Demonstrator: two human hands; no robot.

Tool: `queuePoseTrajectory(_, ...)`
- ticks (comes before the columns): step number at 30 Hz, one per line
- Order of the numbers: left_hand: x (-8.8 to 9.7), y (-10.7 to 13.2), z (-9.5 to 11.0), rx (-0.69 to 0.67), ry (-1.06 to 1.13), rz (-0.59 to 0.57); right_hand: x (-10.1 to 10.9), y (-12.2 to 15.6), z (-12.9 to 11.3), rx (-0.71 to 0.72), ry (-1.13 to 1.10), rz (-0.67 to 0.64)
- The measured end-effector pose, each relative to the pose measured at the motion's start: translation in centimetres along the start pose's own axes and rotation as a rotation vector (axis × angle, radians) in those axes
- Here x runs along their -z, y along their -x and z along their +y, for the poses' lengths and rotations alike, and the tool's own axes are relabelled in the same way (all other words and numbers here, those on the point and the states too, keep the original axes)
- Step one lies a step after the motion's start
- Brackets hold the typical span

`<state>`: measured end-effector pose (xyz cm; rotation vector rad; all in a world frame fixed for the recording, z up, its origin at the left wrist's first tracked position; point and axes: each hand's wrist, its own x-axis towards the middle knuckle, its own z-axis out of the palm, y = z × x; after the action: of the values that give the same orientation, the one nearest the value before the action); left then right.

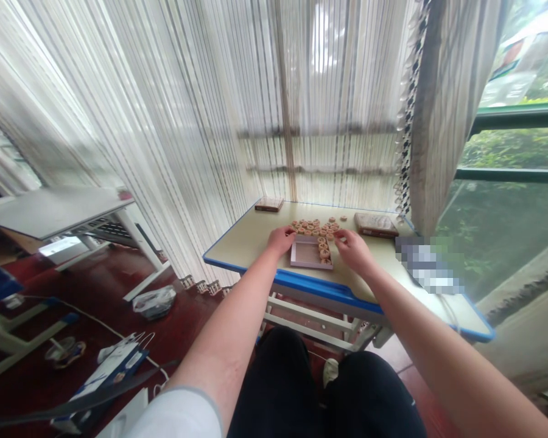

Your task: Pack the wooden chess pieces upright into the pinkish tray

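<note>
A small desk (251, 243) with a blue edge stands before me. On it lies a shallow pinkish tray (305, 254) with a few round wooden game pieces (323, 250) along its right side. Several more round wooden pieces (315, 228) lie loose just beyond the tray. My left hand (281, 238) rests at the tray's far left corner, fingers curled by the loose pieces. My right hand (354, 248) sits at the tray's right side, fingers bent toward the pieces. What either hand pinches is too small to make out.
A brown flat box (375, 224) lies at the desk's right, another (269, 205) at the far left corner. Striped curtains (274, 109) hang behind; a window is at right. A grey table (50, 210) stands left. Cables and bags litter the red floor (119, 359).
</note>
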<state>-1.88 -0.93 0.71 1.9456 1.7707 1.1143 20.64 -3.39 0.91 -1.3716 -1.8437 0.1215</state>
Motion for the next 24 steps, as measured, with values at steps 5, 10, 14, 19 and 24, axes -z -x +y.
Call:
queuePoseTrajectory(5, -0.2, -0.7, -0.3, 0.070, -0.008, 0.095, -0.2, -4.5, 2.7, -0.063, 0.104, -0.031)
queuePoseTrajectory(10, -0.4, -1.2, -0.4, 0.074, -0.084, 0.150, -1.8, -5.3, 5.4, -0.040, 0.286, 0.045)
queuePoseTrajectory(14, -0.7, -2.6, -0.3, 0.004, -0.112, 0.221, -2.7, -5.5, 6.7, -0.015, 0.295, -0.025)
queuePoseTrajectory(19, -1.3, -6.8, -0.1, -0.095, -0.097, 0.180, -2.8, -5.8, 6.6, 0.000, 0.252, -0.040)
queuePoseTrajectory(24, -2.7, -9.2, -0.4, -0.248, -0.102, 0.174, -2.4, -5.7, 6.0, -0.074, 0.244, -0.036)
